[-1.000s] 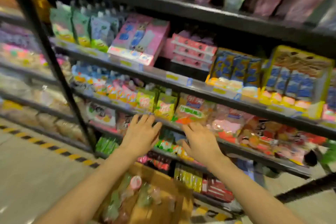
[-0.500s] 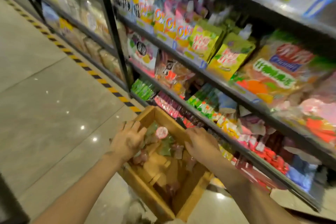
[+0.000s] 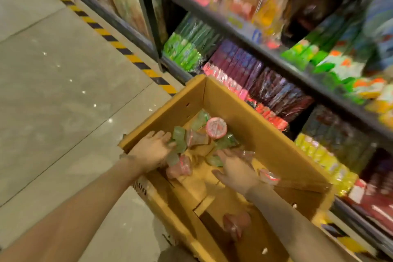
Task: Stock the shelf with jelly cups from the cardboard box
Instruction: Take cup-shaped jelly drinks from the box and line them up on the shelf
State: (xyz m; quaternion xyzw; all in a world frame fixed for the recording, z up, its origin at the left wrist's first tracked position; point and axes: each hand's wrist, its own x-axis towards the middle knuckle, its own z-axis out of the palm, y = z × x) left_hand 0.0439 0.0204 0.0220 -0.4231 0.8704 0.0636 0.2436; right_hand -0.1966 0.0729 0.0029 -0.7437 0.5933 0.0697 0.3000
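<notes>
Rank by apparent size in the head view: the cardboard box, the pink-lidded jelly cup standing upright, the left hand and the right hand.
1. cardboard box, by far the largest.
2. left hand and right hand: look alike, not ranked.
3. pink-lidded jelly cup, smallest, though it lies farther from the camera.

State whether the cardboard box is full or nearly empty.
Nearly empty: the cardboard box holds scattered jelly cups, its bare bottom showing.

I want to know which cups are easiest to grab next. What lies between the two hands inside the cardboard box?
In the head view, a pink jelly cup and bare cardboard box floor lie between left hand and right hand.
</notes>
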